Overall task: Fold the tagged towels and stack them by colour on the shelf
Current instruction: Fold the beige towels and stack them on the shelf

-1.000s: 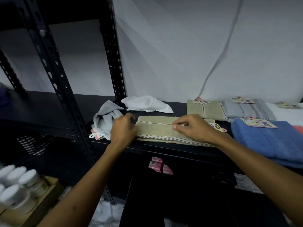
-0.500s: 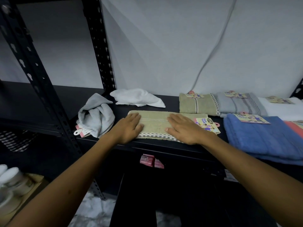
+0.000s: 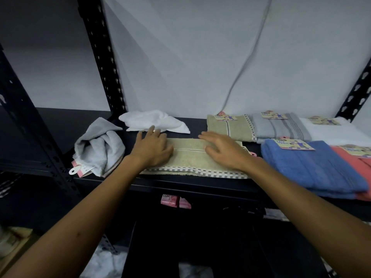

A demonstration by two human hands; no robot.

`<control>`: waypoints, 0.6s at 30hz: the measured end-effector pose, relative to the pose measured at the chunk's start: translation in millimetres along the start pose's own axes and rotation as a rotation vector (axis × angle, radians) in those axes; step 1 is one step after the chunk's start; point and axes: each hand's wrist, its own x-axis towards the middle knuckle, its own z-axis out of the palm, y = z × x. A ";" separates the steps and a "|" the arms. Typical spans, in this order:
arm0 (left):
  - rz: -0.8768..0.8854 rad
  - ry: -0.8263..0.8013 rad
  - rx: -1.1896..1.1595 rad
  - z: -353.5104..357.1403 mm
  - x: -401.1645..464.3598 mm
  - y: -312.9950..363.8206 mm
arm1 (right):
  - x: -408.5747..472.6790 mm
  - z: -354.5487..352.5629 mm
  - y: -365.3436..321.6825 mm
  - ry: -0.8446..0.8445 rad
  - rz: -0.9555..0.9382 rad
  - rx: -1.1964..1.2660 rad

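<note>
At about nine o'clock on the black shelf (image 3: 200,186) lies a crumpled grey towel (image 3: 100,146) with a pink tag at its near edge, and a loose white towel (image 3: 152,121) sits toward eleven o'clock behind it. At the centre, a folded beige towel (image 3: 190,159) with a checked border lies flat along the front edge. The left hand (image 3: 151,149) rests on its left end, fingers straight and spread, gripping nothing; the right hand (image 3: 224,150) lies flat on its right part, fingers likewise extended. Toward one o'clock sit a folded beige towel at the back (image 3: 228,127) and a striped grey towel (image 3: 281,127); at three o'clock lie a blue towel (image 3: 311,167) and a pink towel (image 3: 357,163).
</note>
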 end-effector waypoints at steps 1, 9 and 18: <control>0.073 0.019 -0.041 1.3 3.6 6.2 | -4.3 -3.6 5.9 0.044 0.037 -0.035; 0.168 -0.190 -0.098 22.3 11.1 20.8 | -13.3 15.0 29.2 -0.128 0.199 -0.205; 0.232 -0.238 -0.085 19.9 -1.3 4.7 | -23.9 17.3 29.0 -0.273 0.242 -0.260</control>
